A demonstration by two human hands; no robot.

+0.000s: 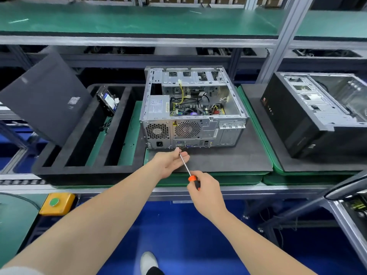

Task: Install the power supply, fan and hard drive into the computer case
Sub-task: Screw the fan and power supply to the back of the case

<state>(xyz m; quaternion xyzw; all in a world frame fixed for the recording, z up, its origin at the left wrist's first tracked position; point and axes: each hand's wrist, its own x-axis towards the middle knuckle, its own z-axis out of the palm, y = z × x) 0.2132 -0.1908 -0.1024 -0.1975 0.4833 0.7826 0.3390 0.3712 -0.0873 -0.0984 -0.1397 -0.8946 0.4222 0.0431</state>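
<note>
This is a factory assembly line for electronics. A long desk carries green anti-static matting, framed by aluminium uprights with a green-matted shelf above. An open computer case sits at centre, with a second case to its right and a black foam tray to its left. A yellow push-button box sits near left.

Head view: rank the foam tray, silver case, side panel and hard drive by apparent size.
1. Foam tray
2. Silver case and side panel: these look about alike, so they are not ranked against each other
3. Hard drive
</note>
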